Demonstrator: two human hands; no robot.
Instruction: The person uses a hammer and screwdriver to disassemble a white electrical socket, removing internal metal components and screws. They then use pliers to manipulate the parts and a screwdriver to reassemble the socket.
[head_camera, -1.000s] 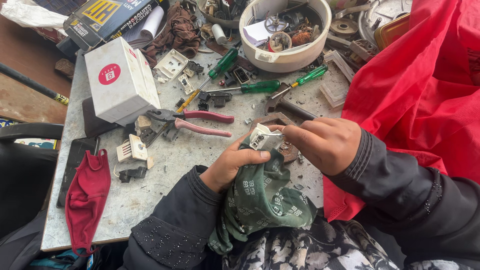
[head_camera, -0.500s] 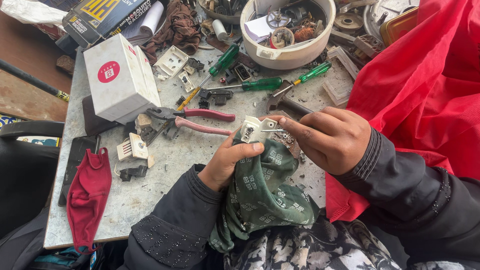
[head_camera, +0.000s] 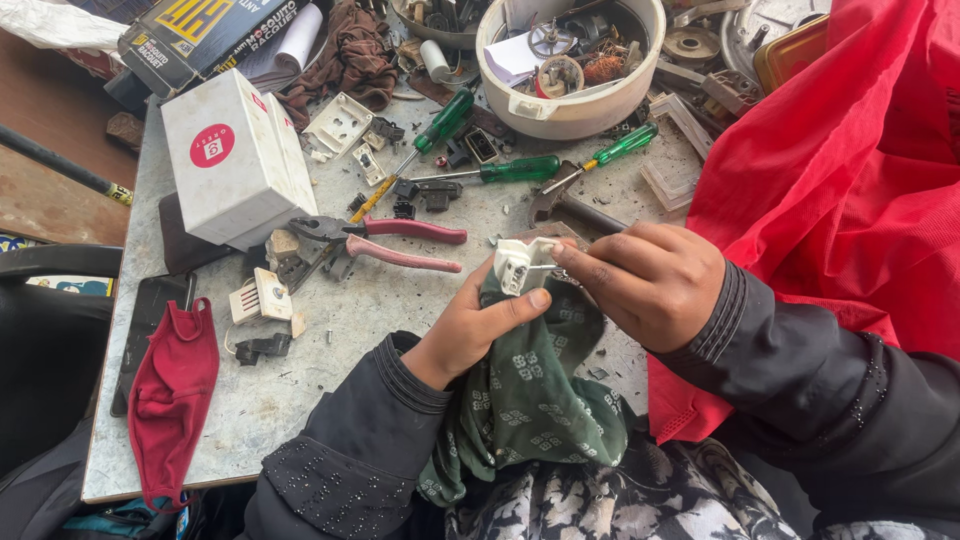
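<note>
— What do the hands have hold of?

— A small white plastic part (head_camera: 522, 264), held just above the near edge of the counter (head_camera: 330, 330). The left hand (head_camera: 482, 325) is closed around it from below, thumb pressed against a green patterned cloth (head_camera: 530, 400) that hangs down toward the lap. The right hand (head_camera: 648, 282) is curled shut, its fingertips pinching the part's right side.

— And what lies around them?

— Just behind, pink-handled pliers (head_camera: 390, 240) lie flat. Beyond those are three green-handled screwdrivers (head_camera: 520, 168), and a white bowl (head_camera: 570, 110) full of metal bits. A white box (head_camera: 235, 160) stands at the left; a red face mask (head_camera: 170, 390) drapes over the counter's near left edge. Red fabric (head_camera: 850, 170) covers the right side.
</note>
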